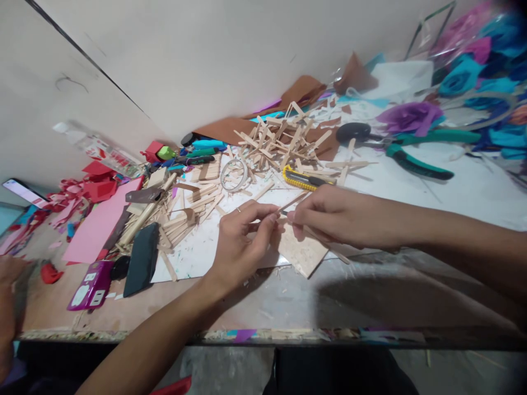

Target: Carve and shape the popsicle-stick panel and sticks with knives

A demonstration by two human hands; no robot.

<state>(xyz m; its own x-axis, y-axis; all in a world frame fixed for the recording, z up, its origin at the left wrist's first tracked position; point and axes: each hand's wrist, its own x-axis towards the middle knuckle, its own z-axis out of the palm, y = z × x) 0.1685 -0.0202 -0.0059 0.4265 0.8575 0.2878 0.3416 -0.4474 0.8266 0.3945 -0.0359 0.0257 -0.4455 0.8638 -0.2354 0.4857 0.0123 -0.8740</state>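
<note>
My left hand [241, 241] and my right hand [329, 216] meet over a small wooden board [302, 255] on the table. Both pinch a thin wooden stick [288, 207] between their fingertips, fingers closed. A second thin stick runs under my right hand toward the board's edge. A yellow utility knife [302, 180] lies just beyond my right hand. Behind it lies a heap of wooden craft sticks [275, 140], and a second pile [181, 211] lies to the left of my left hand.
A roll of clear tape [234, 175] sits by the sticks. Green-handled pliers [407, 151] and paper flowers [411, 116] lie at the right. A purple power strip [91, 285], dark pouch [142, 259], pink paper [99, 222] and red scraps crowd the left. Another person's arm [8, 307] shows at the left edge.
</note>
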